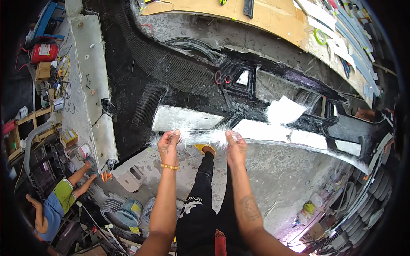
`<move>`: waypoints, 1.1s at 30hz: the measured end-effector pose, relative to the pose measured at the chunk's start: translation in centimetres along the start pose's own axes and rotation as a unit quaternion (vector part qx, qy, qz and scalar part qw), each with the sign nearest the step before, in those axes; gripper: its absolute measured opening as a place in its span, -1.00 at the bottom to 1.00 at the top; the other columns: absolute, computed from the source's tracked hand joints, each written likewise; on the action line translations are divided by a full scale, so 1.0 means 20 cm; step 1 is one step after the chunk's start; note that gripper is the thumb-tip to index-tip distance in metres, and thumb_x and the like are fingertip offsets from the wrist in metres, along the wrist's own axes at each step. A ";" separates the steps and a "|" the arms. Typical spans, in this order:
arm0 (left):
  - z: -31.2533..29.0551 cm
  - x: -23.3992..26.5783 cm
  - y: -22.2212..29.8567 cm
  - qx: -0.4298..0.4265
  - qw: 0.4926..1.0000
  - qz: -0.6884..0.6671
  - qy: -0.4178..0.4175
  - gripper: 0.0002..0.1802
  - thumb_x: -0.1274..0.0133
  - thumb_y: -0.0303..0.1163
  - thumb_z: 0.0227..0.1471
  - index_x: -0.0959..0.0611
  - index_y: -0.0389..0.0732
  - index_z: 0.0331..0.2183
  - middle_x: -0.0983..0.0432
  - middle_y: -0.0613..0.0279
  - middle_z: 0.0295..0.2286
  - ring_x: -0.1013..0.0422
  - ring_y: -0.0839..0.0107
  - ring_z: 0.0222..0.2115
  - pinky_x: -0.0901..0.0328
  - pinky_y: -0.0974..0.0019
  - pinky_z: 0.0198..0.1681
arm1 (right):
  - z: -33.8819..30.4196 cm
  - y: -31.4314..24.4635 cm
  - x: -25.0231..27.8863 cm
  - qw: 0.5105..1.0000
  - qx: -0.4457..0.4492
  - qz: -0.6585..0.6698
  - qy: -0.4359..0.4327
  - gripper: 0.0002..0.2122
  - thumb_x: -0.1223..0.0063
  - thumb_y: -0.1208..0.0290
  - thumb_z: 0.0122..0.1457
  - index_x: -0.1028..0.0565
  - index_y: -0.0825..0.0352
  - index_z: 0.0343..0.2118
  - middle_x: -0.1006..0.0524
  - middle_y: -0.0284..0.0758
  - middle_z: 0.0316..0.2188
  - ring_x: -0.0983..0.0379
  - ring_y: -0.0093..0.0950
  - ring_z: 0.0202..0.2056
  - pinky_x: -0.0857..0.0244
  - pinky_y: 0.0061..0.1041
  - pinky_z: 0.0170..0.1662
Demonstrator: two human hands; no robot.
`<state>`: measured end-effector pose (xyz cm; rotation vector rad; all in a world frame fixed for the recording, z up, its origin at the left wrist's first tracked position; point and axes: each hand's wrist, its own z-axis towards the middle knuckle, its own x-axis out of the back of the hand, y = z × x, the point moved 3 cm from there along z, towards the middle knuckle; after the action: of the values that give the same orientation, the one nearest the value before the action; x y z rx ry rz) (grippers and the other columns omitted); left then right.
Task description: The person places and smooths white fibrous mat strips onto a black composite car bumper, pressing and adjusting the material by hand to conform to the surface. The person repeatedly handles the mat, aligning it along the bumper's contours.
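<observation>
My left hand (168, 148) is closed, thumb against fingers, on a frayed tuft of white glass fibre (185, 132). Opposite it, my right hand (236, 149) pinches a second tuft of white glass fibre (216, 136). A narrow gap separates the two fluffy ends. Both hands are at the near edge of a long black moulded part (179, 79) with a woven surface and loose white strands on it. White panels (185, 118) lie along that edge. Farther right rests a torn piece of white fibre mat (285, 111). Red-handled scissors (223, 78) lie on the part's middle.
Cardboard (222, 12) and a green tape roll (320, 36) lie at the far side. A plastic stool (129, 178) and buckets (129, 211) stand at the lower left, near another person (55, 209). Stacked grey curved parts (363, 209) fill the right. Another person's hand (365, 113) shows there.
</observation>
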<state>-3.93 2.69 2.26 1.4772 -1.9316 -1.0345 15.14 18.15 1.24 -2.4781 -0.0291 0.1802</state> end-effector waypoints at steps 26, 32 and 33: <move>-0.01 -0.22 0.06 -0.040 0.891 0.352 -0.283 -0.70 -0.29 -0.25 -0.02 -0.70 -0.34 -0.45 -0.53 0.26 -0.59 -0.35 0.54 -0.53 -0.26 0.38 -0.41 | 0.05 -0.10 -0.06 0.938 -0.020 -0.266 -0.223 -0.80 -0.18 0.33 0.22 -0.62 0.40 -0.31 -0.56 -0.49 -0.44 -0.38 -0.72 -0.43 -0.22 -0.68 -0.35; 0.02 -0.20 0.06 -0.042 0.918 0.314 -0.238 -0.71 -0.27 -0.27 0.00 -0.73 -0.35 -0.37 -0.60 0.23 -0.54 -0.41 0.53 -0.51 -0.30 0.39 -0.39 | 0.06 -0.10 -0.04 0.972 -0.011 -0.153 -0.181 -0.82 -0.21 0.40 0.21 -0.62 0.40 -0.22 -0.63 -0.41 -0.36 -0.46 -0.70 -0.36 -0.30 -0.68 -0.29; 0.03 -0.18 0.07 -0.021 0.920 0.314 -0.232 -0.73 -0.27 -0.30 0.01 -0.73 -0.35 -0.36 -0.60 0.29 -0.53 -0.39 0.57 -0.50 -0.29 0.41 -0.39 | 0.05 -0.11 -0.02 0.974 -0.016 -0.154 -0.168 -0.82 -0.21 0.41 0.20 -0.62 0.40 -0.21 -0.63 -0.41 -0.35 -0.47 -0.69 -0.35 -0.30 -0.68 -0.28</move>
<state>-4.10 6.40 3.29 0.5138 -2.4450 -1.1572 14.56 20.58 1.82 -2.4085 -0.5589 0.4635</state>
